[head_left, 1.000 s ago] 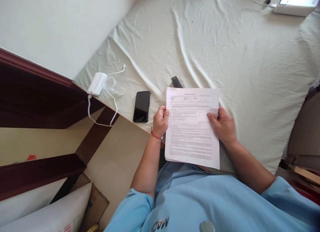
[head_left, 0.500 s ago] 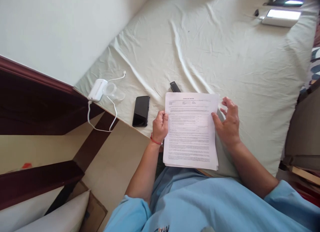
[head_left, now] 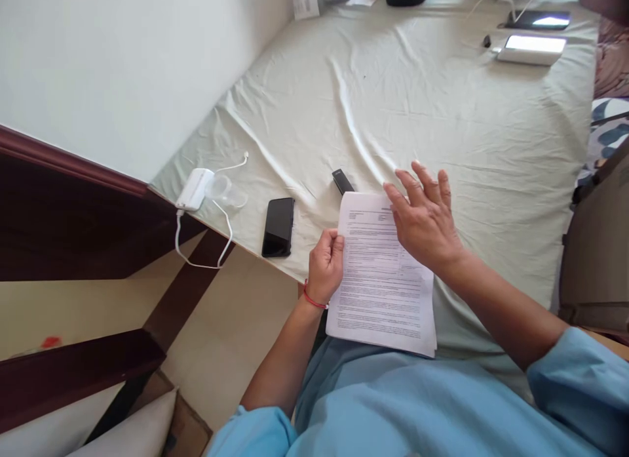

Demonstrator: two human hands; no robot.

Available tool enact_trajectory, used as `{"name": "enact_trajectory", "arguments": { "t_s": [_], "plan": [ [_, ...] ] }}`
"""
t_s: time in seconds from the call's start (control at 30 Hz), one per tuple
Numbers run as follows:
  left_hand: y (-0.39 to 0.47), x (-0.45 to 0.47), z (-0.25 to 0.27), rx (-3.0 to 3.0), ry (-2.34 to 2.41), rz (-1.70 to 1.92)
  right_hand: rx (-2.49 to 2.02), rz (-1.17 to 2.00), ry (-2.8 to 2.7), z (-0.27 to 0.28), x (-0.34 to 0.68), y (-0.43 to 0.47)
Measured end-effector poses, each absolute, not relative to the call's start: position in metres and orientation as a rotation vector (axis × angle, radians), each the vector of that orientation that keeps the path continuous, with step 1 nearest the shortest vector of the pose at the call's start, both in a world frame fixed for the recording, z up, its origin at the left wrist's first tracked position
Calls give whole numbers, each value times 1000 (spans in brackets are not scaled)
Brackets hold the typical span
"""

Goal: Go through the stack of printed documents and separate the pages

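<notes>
My left hand (head_left: 326, 265) grips the left edge of a stack of printed papers (head_left: 373, 293), thumb on top and fingers underneath. The stack lies at the table's near edge, close to my body, with lines of small print on its top sheet. My right hand (head_left: 423, 216) is over the top right corner of the papers, palm down with fingers spread; whether it touches the sheet I cannot tell. It hides part of the heading. A small black device (head_left: 342, 181) lies just beyond the papers' top edge. To the left rests a black smartphone (head_left: 278, 227).
A pale cloth (head_left: 417, 103) covers the table. A white adapter (head_left: 195, 189) with a cable and a clear plastic cup (head_left: 227, 189) sit at the left edge. At the far right are a lit white device (head_left: 533, 50) and a dark one (head_left: 540, 19). A wall borders the left.
My right hand has moved from the papers' right edge up and left over their top corner, fingers spreading. The papers have tilted slightly clockwise. The view has shifted, showing more of the table's far end.
</notes>
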State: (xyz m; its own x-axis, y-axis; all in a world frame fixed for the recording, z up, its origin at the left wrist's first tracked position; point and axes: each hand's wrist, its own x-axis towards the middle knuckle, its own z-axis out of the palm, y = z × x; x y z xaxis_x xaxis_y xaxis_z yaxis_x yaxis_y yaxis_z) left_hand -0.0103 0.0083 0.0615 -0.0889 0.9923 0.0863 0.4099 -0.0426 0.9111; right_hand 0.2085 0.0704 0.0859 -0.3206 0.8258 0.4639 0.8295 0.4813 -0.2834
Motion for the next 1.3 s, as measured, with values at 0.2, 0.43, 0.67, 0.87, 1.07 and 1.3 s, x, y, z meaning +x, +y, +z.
{"name": "enact_trajectory", "arguments": {
  "t_s": [0.2, 0.43, 0.67, 0.87, 1.07, 1.3],
  "plan": [
    [6, -3, 57, 1495, 1536, 1088, -1309, 235, -2317, 96, 194, 88],
    [12, -3, 54, 1515, 1538, 1083, -1297, 324, -2388, 92, 187, 94],
    [18, -2, 53, 1554, 1525, 1066, -1272, 406, -2405, 90, 186, 101],
    [20, -3, 56, 1520, 1489, 1060, -1213, 544, -2416, 94, 186, 110],
    [31, -8, 58, 1486, 1409, 958, -1074, 690, -2337, 94, 185, 115],
    [33, -5, 58, 1484, 1458, 941, -923, 430, -2098, 89, 187, 112]
  ]
}}
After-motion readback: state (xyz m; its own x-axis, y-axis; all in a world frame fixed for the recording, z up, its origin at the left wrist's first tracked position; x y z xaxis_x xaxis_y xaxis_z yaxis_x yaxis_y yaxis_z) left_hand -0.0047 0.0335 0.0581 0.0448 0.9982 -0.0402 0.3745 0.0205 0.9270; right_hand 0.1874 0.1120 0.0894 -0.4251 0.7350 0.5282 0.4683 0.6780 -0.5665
